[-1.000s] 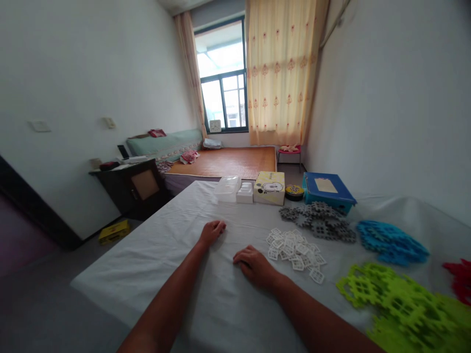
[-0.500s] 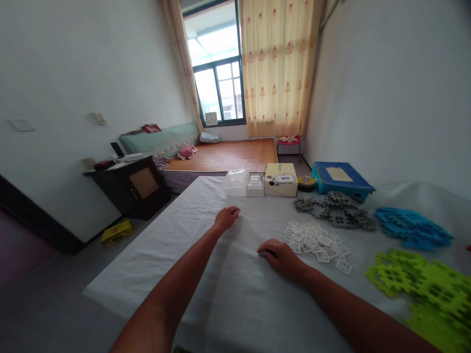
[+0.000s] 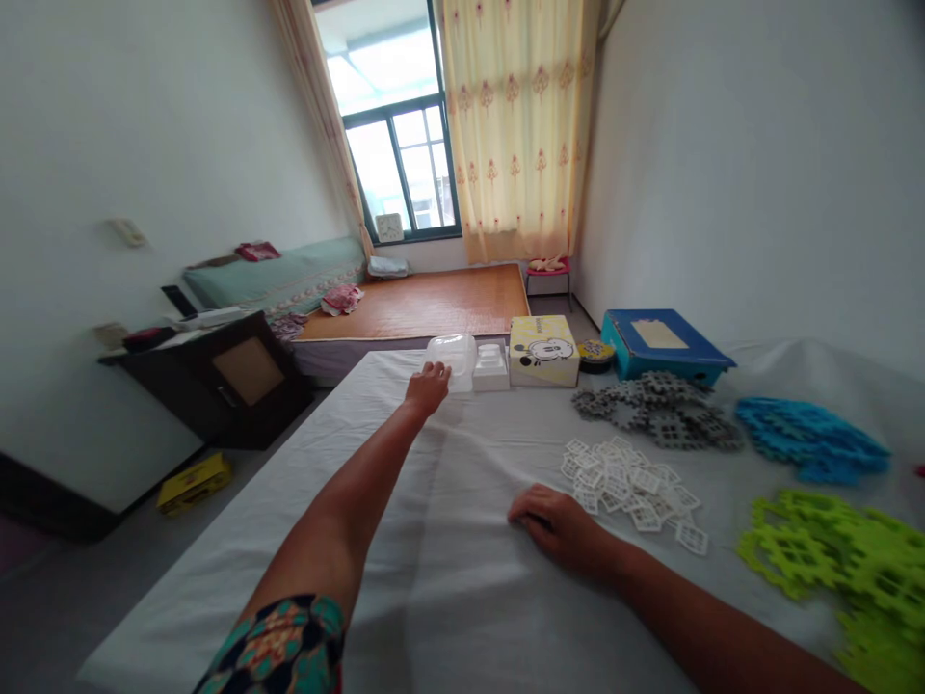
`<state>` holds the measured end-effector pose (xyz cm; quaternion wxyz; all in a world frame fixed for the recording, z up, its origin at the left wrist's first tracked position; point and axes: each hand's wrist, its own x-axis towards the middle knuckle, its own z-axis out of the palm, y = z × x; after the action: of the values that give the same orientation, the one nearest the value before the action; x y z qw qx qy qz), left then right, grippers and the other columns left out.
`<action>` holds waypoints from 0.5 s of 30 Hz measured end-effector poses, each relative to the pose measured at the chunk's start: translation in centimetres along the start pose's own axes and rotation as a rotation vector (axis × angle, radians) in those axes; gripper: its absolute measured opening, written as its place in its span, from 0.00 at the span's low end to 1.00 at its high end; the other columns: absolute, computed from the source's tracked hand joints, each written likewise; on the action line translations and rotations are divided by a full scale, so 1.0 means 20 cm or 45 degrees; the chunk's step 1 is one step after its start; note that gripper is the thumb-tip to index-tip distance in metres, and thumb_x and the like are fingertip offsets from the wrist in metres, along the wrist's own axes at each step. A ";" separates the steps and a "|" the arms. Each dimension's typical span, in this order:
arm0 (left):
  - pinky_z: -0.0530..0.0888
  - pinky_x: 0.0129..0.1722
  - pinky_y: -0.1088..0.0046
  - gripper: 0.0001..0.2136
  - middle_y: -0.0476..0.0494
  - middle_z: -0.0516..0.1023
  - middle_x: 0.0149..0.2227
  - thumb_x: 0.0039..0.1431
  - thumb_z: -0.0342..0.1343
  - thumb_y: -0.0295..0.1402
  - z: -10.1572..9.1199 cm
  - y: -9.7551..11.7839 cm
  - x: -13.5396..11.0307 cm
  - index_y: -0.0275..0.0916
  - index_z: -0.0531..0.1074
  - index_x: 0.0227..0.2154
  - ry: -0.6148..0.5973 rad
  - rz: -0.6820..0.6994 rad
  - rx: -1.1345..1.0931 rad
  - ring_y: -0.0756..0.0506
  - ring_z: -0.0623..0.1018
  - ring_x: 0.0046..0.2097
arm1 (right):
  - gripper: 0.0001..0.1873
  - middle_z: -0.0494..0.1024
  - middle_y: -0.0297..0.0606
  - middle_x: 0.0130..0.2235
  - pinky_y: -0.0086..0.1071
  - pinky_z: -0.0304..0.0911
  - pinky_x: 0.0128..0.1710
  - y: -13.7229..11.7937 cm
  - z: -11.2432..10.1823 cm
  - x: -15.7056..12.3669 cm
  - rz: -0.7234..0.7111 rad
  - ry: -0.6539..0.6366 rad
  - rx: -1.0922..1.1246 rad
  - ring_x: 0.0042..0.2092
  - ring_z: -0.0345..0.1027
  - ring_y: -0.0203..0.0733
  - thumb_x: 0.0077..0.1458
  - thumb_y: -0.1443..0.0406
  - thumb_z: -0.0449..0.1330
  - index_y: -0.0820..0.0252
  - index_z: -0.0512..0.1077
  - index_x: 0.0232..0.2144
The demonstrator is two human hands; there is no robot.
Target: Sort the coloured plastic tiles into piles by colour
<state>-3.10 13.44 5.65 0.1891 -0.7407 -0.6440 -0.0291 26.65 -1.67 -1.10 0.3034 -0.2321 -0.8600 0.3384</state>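
At the far edge of the white-covered table, my left hand [image 3: 428, 387] reaches to the near left side of a clear plastic container [image 3: 460, 359]. Its fingers are partly stretched out over the container's edge; whether they grip it is not plain. My right hand [image 3: 553, 525] rests on the cloth with fingers curled in and nothing visible in them. Just beyond and right of it lies a loose pile of white plastic lattice pieces [image 3: 628, 482].
A small white box [image 3: 491, 368], a yellow cartoon box [image 3: 543, 352], a round tin [image 3: 596, 357] and a blue box [image 3: 665, 345] line the back. Grey [image 3: 665, 410], blue [image 3: 813, 439] and lime-green interlocking pieces [image 3: 831, 549] lie in piles on the right.
My left hand has moved forward and slightly left, from the bare cloth to the clear container. The right hand stays nearly in place. The view has turned a little to the right.
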 end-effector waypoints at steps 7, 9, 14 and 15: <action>0.72 0.44 0.62 0.23 0.32 0.69 0.52 0.61 0.42 0.26 -0.14 0.02 -0.40 0.39 0.62 0.60 -0.018 0.171 -0.027 0.36 0.66 0.54 | 0.11 0.78 0.39 0.38 0.34 0.64 0.46 0.04 0.00 0.00 -0.037 0.013 -0.022 0.42 0.69 0.39 0.58 0.71 0.53 0.57 0.75 0.38; 0.71 0.45 0.62 0.24 0.33 0.68 0.54 0.62 0.41 0.26 -0.21 0.04 -0.56 0.40 0.60 0.61 -0.009 0.110 -0.055 0.37 0.66 0.54 | 0.11 0.78 0.38 0.38 0.34 0.64 0.46 0.04 0.00 0.00 -0.042 0.019 -0.046 0.42 0.69 0.39 0.58 0.71 0.53 0.58 0.75 0.38; 0.72 0.47 0.65 0.24 0.37 0.67 0.58 0.63 0.43 0.32 -0.32 -0.03 -0.90 0.44 0.58 0.62 0.157 -0.380 -0.169 0.38 0.65 0.58 | 0.12 0.78 0.38 0.38 0.34 0.64 0.46 0.04 0.00 0.00 -0.076 0.015 -0.105 0.42 0.69 0.39 0.57 0.71 0.53 0.58 0.75 0.38; 0.72 0.47 0.65 0.23 0.38 0.68 0.57 0.63 0.42 0.33 -0.32 -0.06 -0.94 0.44 0.61 0.61 0.229 -0.482 -0.214 0.38 0.66 0.58 | 0.11 0.78 0.38 0.38 0.34 0.64 0.46 0.04 0.00 0.00 -0.081 0.019 -0.112 0.42 0.70 0.39 0.57 0.70 0.53 0.58 0.75 0.37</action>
<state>-6.16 -6.25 6.39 0.1743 -0.6142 -0.7474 -0.1837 26.84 -1.18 -1.61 0.3101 -0.2202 -0.8786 0.2887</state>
